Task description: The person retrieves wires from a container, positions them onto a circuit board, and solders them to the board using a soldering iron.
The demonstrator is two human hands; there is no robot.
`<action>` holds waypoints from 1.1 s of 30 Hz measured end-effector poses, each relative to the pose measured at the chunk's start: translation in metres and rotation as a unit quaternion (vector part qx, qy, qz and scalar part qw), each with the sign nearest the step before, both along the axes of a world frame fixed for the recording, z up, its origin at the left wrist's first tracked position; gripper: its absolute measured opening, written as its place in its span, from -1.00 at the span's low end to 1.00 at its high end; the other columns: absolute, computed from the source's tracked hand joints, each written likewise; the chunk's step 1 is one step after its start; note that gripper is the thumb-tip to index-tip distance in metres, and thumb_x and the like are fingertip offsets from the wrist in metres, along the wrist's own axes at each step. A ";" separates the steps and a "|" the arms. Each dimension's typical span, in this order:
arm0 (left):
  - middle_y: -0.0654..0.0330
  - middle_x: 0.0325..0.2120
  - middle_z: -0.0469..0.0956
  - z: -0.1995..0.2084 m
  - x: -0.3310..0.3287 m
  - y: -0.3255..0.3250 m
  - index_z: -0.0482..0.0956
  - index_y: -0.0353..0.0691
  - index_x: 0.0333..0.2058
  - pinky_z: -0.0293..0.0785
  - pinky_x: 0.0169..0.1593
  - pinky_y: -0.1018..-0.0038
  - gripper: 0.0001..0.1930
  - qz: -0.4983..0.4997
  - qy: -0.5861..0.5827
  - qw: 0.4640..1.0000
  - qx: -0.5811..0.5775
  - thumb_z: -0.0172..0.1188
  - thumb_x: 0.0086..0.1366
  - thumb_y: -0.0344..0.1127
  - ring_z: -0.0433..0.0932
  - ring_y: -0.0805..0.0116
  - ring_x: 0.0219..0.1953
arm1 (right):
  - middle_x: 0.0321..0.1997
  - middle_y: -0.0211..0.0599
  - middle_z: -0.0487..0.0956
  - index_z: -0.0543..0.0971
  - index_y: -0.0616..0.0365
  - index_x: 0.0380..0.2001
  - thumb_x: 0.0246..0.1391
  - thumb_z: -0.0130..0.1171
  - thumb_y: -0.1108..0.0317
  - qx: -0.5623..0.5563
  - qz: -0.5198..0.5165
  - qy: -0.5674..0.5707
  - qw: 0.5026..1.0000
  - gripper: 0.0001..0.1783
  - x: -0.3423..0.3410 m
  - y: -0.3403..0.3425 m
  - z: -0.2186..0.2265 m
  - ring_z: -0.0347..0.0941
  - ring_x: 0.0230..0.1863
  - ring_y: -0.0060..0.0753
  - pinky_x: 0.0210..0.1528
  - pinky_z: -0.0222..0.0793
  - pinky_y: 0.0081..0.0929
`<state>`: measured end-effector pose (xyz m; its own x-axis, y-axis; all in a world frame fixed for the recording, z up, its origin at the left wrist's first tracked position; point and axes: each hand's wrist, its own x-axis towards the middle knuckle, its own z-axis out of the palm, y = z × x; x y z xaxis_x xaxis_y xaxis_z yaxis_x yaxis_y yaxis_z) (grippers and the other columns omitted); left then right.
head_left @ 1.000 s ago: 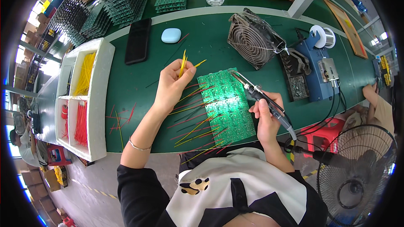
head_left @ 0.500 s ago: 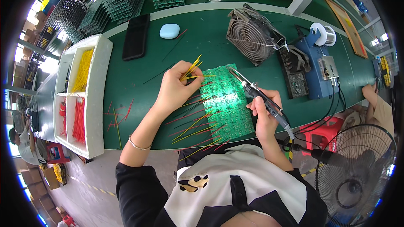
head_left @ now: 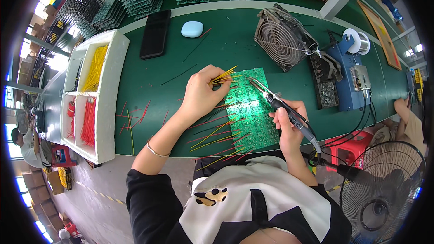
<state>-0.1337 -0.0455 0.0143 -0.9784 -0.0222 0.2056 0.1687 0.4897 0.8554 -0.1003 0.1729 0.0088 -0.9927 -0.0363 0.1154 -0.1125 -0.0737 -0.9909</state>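
Note:
A green circuit board panel (head_left: 257, 129) lies on the bench in front of me. Red, yellow and black wires (head_left: 217, 141) stick out from its left side. My left hand (head_left: 205, 89) pinches a small bundle of yellow wires (head_left: 227, 75) at the panel's upper left corner. In my right hand (head_left: 290, 126) is a soldering iron (head_left: 289, 112), held like a pen. Its tip is over the panel's upper part, close to the wire ends; whether it touches the board I cannot tell.
A white divided box (head_left: 106, 108) of yellow and red wires stands at the left. Behind the panel are a black phone (head_left: 155, 35), a light blue case (head_left: 192, 29) and a small metal fan (head_left: 285, 38). A blue solder feeder (head_left: 350, 77) with a spool sits right; a floor fan (head_left: 379, 194) stands below.
The whole view has shifted slightly, moving the bench things to the right in the picture. The iron's tip has moved a little down the panel. Both hands keep their holds.

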 end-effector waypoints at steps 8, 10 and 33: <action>0.30 -0.59 0.41 0.003 0.002 0.008 0.55 -0.32 -0.47 0.05 -0.62 0.65 -0.91 0.014 0.023 0.999 -0.021 0.21 -0.01 -0.48 0.12 0.64 -0.67 | -0.63 -0.33 0.40 0.32 0.28 -0.35 0.08 0.03 0.32 0.001 0.001 0.006 1.000 -0.77 0.000 -0.003 0.003 0.23 -0.67 -0.72 -0.31 0.44 -0.55; 0.30 -0.60 0.41 0.003 0.003 0.008 0.55 -0.32 -0.46 0.05 -0.62 0.65 -0.91 0.017 0.018 1.000 -0.016 0.21 -0.01 -0.49 0.12 0.64 -0.68 | -0.63 -0.33 0.40 0.32 0.28 -0.36 0.08 0.02 0.31 -0.013 0.001 -0.002 1.000 -0.78 0.000 -0.004 0.004 0.23 -0.68 -0.71 -0.30 0.45 -0.54; 0.15 -0.62 0.44 0.004 0.002 0.010 0.58 -0.33 -0.48 0.32 -0.51 0.53 -0.88 0.029 0.019 0.998 -0.045 0.21 -0.07 -0.46 0.41 0.35 -0.63 | -0.45 -0.25 0.48 0.34 0.30 -0.34 0.09 0.03 0.36 -0.038 0.028 0.017 0.999 -0.80 0.000 -0.001 0.000 0.33 -0.55 -0.71 -0.55 0.27 -0.77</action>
